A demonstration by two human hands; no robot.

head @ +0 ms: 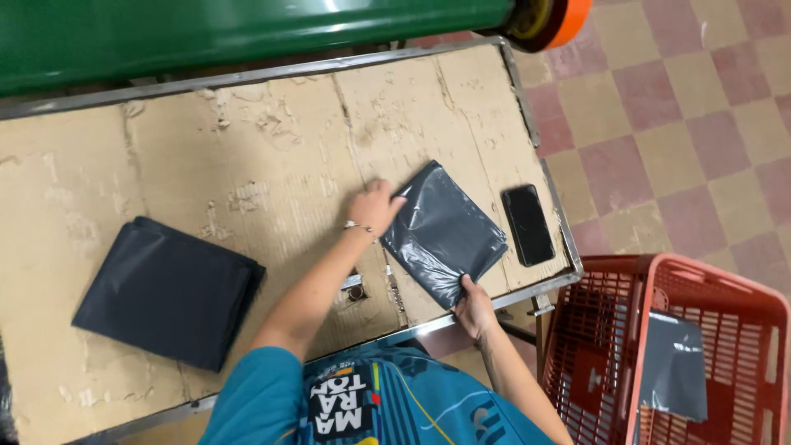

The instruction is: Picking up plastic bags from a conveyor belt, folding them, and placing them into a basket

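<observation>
A folded dark grey plastic bag (pixel 442 231) lies tilted on the worn cardboard-topped table (pixel 247 156). My left hand (pixel 372 208) presses on the bag's upper left corner, a bracelet at the wrist. My right hand (pixel 473 306) pinches the bag's near corner at the table's front edge. A stack of folded black bags (pixel 167 290) rests to the left, apart from both hands.
A black phone (pixel 527 224) lies near the table's right edge. A red plastic basket (pixel 667 346) stands on the checkered floor at the right with a grey bag (pixel 674 367) inside. A green roll (pixel 247 29) with an orange end spans the far side.
</observation>
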